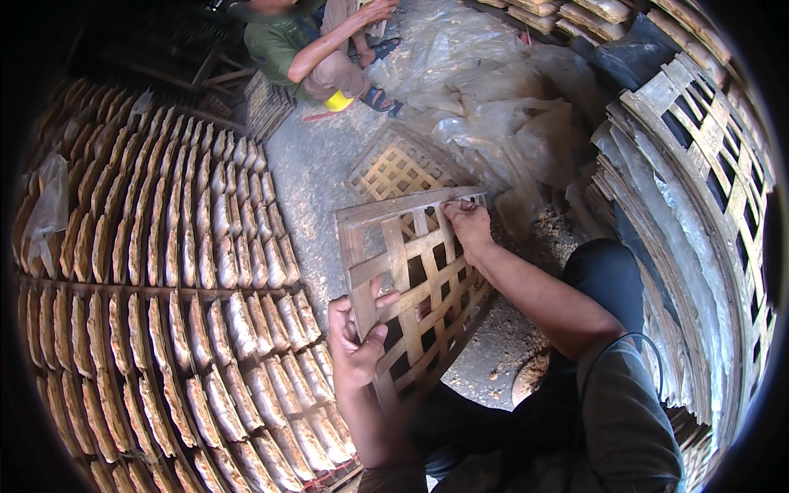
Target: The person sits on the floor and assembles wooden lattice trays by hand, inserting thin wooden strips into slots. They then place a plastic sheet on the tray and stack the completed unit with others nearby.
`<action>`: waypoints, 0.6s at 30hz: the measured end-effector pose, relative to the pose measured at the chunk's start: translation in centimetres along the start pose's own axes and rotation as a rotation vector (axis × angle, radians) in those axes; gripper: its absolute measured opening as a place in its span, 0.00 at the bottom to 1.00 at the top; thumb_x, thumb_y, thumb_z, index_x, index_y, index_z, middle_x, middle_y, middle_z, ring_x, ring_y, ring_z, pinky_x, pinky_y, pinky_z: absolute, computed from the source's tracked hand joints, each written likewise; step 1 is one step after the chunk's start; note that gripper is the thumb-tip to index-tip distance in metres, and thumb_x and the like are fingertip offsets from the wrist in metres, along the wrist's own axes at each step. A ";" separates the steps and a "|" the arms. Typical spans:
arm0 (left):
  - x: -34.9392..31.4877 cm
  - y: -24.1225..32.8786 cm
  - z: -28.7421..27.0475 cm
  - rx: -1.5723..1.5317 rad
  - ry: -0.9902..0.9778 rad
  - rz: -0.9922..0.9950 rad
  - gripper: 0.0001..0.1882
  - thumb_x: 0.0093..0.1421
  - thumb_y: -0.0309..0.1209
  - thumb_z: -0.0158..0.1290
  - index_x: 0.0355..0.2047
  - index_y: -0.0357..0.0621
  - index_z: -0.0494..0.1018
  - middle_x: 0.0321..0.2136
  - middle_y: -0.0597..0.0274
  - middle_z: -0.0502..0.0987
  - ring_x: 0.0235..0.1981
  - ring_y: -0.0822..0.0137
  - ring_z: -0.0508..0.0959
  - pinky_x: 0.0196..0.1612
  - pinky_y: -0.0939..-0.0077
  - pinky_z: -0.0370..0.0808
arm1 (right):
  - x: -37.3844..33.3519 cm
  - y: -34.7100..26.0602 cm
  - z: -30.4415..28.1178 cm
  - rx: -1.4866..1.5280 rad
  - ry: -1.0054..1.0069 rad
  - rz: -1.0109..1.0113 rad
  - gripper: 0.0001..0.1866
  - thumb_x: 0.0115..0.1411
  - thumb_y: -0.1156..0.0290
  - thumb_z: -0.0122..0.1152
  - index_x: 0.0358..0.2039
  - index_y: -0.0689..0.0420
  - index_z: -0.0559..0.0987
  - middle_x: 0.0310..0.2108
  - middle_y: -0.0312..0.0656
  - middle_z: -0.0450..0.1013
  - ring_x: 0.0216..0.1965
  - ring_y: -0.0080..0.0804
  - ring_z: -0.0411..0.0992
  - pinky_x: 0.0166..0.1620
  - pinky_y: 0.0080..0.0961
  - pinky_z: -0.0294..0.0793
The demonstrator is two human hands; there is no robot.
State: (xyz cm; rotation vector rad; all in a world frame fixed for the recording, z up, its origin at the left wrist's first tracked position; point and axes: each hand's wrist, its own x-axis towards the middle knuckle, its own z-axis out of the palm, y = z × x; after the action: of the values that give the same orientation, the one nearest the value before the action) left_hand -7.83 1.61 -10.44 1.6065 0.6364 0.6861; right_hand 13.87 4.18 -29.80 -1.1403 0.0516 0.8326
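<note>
The left hand [359, 341] is pinching the left edge of a tan, rectangular, open-weave bamboo lattice panel [401, 275], and the right hand [468, 223] is pinching its upper right rim. The panel is tilting above the grey, gritty floor [308, 164], while a similar brown-framed lattice panel [403, 170] is showing just beyond.

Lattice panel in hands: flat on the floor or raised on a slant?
The lattice panel is raised on a slant: left hand grips its left side, right hand its upper edge.
</note>
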 end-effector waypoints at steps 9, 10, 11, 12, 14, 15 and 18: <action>-1.2 -1.0 -1.2 -0.021 0.069 0.014 0.29 0.55 0.28 0.63 0.54 0.42 0.60 0.60 0.36 0.67 0.55 0.47 0.76 0.61 0.50 0.67 | 1.1 2.0 -2.6 -0.690 0.409 -0.040 0.15 0.62 0.63 0.54 0.38 0.62 0.81 0.34 0.53 0.80 0.37 0.51 0.78 0.44 0.42 0.74; -1.5 -0.9 -1.4 -0.004 0.086 0.008 0.30 0.55 0.29 0.64 0.54 0.42 0.60 0.60 0.36 0.67 0.54 0.47 0.76 0.61 0.51 0.67 | 1.7 3.0 -3.8 -0.704 0.394 0.061 0.20 0.62 0.59 0.49 0.40 0.62 0.80 0.38 0.60 0.77 0.44 0.61 0.74 0.49 0.49 0.71; -1.4 -1.0 -1.4 0.010 0.093 0.002 0.31 0.55 0.31 0.65 0.55 0.43 0.60 0.60 0.36 0.67 0.54 0.48 0.76 0.61 0.51 0.68 | 2.7 4.2 -5.2 -0.737 0.367 0.080 0.20 0.63 0.58 0.49 0.41 0.62 0.80 0.39 0.60 0.77 0.44 0.60 0.74 0.50 0.48 0.71; -1.1 -1.2 -1.3 0.028 0.134 0.057 0.33 0.55 0.32 0.66 0.55 0.43 0.60 0.60 0.35 0.67 0.52 0.49 0.77 0.60 0.53 0.69 | 3.8 5.6 -6.6 -0.770 0.337 0.099 0.20 0.63 0.58 0.49 0.41 0.62 0.80 0.39 0.60 0.77 0.45 0.59 0.74 0.50 0.47 0.72; -0.9 -1.1 -1.8 0.040 0.118 0.030 0.33 0.55 0.32 0.65 0.56 0.42 0.60 0.59 0.36 0.68 0.53 0.48 0.77 0.60 0.53 0.70 | 5.0 7.4 -8.2 -0.870 0.290 0.098 0.20 0.63 0.57 0.53 0.44 0.61 0.80 0.42 0.57 0.77 0.47 0.56 0.75 0.51 0.44 0.72; -1.0 -1.1 -2.2 0.050 0.117 0.019 0.33 0.55 0.31 0.65 0.56 0.42 0.60 0.59 0.36 0.68 0.54 0.48 0.77 0.60 0.54 0.70 | 5.2 7.9 -8.5 -0.845 0.283 0.050 0.21 0.63 0.56 0.53 0.45 0.60 0.79 0.44 0.57 0.77 0.48 0.55 0.75 0.53 0.44 0.72; -0.9 -2.1 -3.2 0.017 0.108 0.082 0.33 0.54 0.28 0.63 0.57 0.41 0.60 0.60 0.41 0.67 0.60 0.46 0.71 0.58 0.53 0.71 | 5.8 9.7 -9.0 -0.763 0.230 -0.061 0.23 0.62 0.54 0.56 0.50 0.58 0.78 0.48 0.56 0.76 0.52 0.53 0.74 0.57 0.43 0.71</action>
State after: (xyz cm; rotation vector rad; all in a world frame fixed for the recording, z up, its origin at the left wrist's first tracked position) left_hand -10.90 3.36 -12.21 1.6262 0.6593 0.8339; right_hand 15.35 1.55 -43.95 -1.9435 -0.1216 0.6720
